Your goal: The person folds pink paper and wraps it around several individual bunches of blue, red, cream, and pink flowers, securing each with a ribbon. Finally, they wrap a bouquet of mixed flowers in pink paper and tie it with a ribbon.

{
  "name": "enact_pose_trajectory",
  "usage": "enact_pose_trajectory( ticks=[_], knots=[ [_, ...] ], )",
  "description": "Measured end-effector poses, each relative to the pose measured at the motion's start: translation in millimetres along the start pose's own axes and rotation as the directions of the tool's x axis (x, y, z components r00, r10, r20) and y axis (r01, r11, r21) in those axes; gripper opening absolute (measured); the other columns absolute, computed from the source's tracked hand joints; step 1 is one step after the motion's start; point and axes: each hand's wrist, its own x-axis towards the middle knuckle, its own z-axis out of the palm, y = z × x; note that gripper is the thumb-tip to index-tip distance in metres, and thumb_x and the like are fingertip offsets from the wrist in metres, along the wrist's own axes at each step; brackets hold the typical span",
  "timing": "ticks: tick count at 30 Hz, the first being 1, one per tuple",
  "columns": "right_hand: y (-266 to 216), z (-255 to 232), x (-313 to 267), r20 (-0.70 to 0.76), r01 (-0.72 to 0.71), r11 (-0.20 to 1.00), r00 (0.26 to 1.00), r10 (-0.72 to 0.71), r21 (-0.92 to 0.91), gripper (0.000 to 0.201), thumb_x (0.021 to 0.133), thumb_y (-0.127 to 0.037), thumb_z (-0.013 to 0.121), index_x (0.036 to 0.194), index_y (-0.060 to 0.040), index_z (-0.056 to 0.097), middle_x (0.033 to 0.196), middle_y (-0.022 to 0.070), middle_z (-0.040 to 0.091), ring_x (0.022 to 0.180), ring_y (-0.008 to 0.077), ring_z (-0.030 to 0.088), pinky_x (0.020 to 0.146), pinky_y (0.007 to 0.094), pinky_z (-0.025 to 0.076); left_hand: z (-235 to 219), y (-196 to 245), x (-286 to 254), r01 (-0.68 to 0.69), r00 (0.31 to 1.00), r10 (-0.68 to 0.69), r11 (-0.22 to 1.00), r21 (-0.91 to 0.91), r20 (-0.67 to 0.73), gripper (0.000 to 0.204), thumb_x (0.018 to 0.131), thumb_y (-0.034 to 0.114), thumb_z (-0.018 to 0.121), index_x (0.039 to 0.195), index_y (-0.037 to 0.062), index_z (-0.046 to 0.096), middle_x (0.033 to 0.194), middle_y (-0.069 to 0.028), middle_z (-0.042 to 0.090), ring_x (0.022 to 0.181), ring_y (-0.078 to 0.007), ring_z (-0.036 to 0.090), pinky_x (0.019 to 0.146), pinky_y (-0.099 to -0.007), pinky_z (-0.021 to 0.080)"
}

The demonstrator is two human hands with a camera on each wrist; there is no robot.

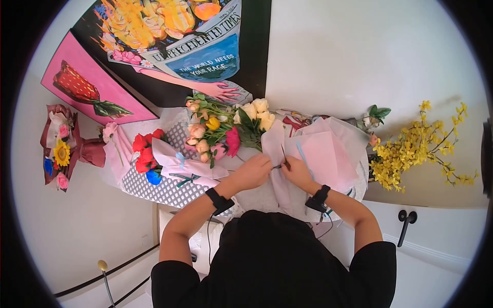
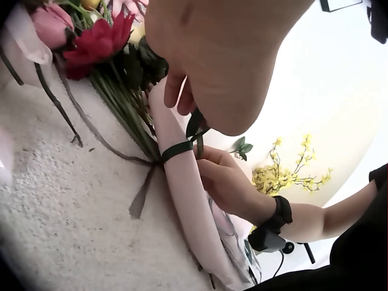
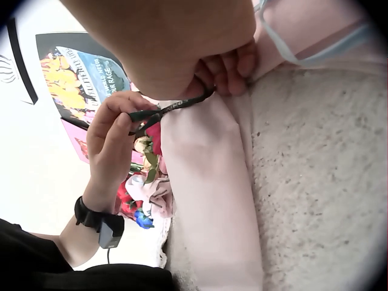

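Observation:
A narrow roll of pale pink wrapping paper (image 1: pixel 278 149) lies on the table between my hands. Round it runs a dark green ribbon (image 2: pixel 177 150), crossed over itself on top in the right wrist view. My left hand (image 1: pixel 255 171) pinches one part of this ribbon between thumb and finger, seen from across in the right wrist view. From the other side my right hand (image 1: pixel 298 173) grips the ribbon, its fingers curled close against the paper. Green stems (image 2: pixel 124 115) with a deep pink flower (image 2: pixel 100 47) lie beside the roll on the left.
Red and blue flowers (image 1: pixel 145 159) and a wrapped pink bouquet (image 1: pixel 187 168) lie to the left. Cream roses (image 1: pixel 257 113) are behind the hands. Pink paper sheets (image 1: pixel 323 159) spread to the right, near yellow blossom branches (image 1: pixel 398 161). Paintings (image 1: pixel 203 56) stand at the back.

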Motion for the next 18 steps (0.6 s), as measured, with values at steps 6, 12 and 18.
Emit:
enact_pose_trajectory(
  ticks=[6, 12, 18],
  knots=[
    [-1.8, 4.0, 0.5, -0.056, 0.071, 0.996, 0.996, -0.074, -0.055, 0.014, 0.079, -0.011, 0.057, 0.079, 0.0015, 0.051, 0.068, 0.0163, 0.055, 0.060, 0.0300, 0.055, 0.055, 0.0374, 0.043, 22.5, -14.4, -2.4, 0.039, 0.991, -0.036, 0.999, -0.019, 0.127, 0.015, 0.072, 0.004, 0.054, 0.087, 0.0019, 0.052, 0.086, -0.0127, 0.052, 0.084, -0.0311, 0.053, 0.073, -0.0377, 0.044],
    [13.6, 9.8, 7.8, -0.079, -0.058, 0.987, 0.994, 0.071, 0.153, 0.013, 0.080, -0.012, 0.057, 0.079, -0.0004, 0.053, 0.067, 0.0101, 0.055, 0.056, 0.0197, 0.053, 0.051, 0.0316, 0.041, 24.0, -23.2, -25.0, 0.096, 0.963, -0.124, 0.987, 0.126, 0.238, 0.014, 0.074, 0.008, 0.050, 0.086, 0.0030, 0.053, 0.084, -0.0112, 0.053, 0.083, -0.0290, 0.054, 0.071, -0.0379, 0.045],
    [7.3, -7.7, 15.9, 0.215, -0.336, 0.437, 0.929, 0.302, 0.834, 0.008, 0.082, -0.012, 0.055, 0.082, -0.0037, 0.055, 0.066, 0.0059, 0.058, 0.056, 0.0120, 0.051, 0.052, 0.0250, 0.040, 14.1, -7.1, -17.6, -0.258, 0.951, 0.130, 0.834, 0.488, 0.282, 0.013, 0.069, 0.015, 0.052, 0.077, 0.0064, 0.059, 0.085, -0.0052, 0.050, 0.086, -0.0213, 0.051, 0.072, -0.0319, 0.042]
  ],
)
